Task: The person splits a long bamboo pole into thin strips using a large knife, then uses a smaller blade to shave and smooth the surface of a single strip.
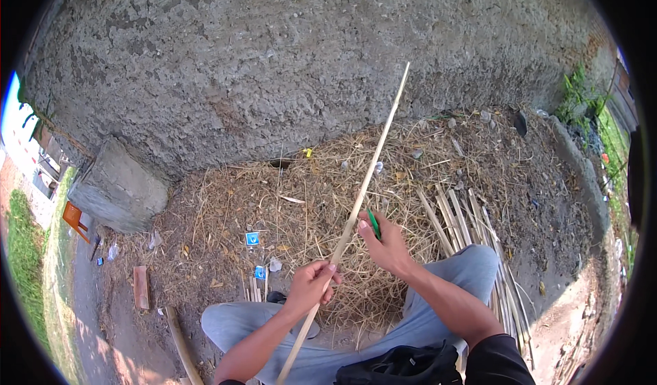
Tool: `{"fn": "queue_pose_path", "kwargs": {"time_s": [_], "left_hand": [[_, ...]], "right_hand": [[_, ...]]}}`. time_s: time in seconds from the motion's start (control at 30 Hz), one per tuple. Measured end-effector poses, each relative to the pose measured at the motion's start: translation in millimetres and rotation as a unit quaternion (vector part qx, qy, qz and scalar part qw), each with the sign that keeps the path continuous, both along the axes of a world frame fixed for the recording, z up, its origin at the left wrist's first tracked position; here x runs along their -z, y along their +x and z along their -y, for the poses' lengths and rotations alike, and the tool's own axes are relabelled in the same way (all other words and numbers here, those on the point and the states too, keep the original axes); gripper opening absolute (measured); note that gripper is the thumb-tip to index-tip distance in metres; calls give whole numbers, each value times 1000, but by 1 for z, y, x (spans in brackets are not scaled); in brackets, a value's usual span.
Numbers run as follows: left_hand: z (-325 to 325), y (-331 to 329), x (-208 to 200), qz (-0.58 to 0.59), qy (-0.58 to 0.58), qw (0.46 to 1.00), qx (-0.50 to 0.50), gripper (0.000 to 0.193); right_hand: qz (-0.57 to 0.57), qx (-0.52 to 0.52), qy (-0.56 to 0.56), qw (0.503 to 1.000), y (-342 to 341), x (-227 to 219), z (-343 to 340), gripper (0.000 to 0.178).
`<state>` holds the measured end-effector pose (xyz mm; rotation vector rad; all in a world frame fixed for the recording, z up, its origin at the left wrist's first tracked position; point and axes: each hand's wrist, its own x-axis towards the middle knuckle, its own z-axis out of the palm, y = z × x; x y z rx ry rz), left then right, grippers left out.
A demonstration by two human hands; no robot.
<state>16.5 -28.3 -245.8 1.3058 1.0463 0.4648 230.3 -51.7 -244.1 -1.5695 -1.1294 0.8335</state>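
Note:
A long pale strip, seemingly split bamboo point(380, 145), slants from between my knees up toward the wall. My left hand point(309, 288) is closed around its lower part. Farther up, my right hand point(387, 245) is closed on a green-handled tool point(373, 222), held right beside the strip. The tool's working end is hidden, so I cannot tell whether it is a knife. Right thumb and fingers lie close to the strip's edge. Beneath both hands is a heap of straw-like shavings point(359, 286), between my bent legs in grey-blue trousers.
Several split strips point(462, 217) lie beside my right knee. A rough grey wall point(287, 70) rises ahead, with a concrete block point(126, 186) at its left. A brick point(141, 287), a wooden pole point(181, 344) and a blue packet point(252, 238) lie on the left ground.

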Motion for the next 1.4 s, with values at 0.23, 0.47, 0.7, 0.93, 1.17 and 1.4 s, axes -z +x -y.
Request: {"fn": "queue_pose_path", "kwargs": {"time_s": [0.23,0.47,0.7,0.93,1.17,1.4], "left_hand": [[-14,-3,0,142,-251,958,-16,31],[-12,-4,-7,152,-312,938,-19,31],[-9,-11,-4,153,-280,948,-10,32],[3,-4,9,71,-106,990,-57,30],[11,-5,19,53,-17,998,-36,31],[7,3,5,95,-181,976,-75,28]], "right_hand": [[222,-100,82,966,-5,6,15,41],[265,-167,102,944,-10,11,21,35],[324,-167,114,924,-14,14,21,30],[324,-159,145,922,-19,16,21,32],[355,-148,191,903,-19,21,24,30],[367,-146,175,902,-19,29,22,28]]}}
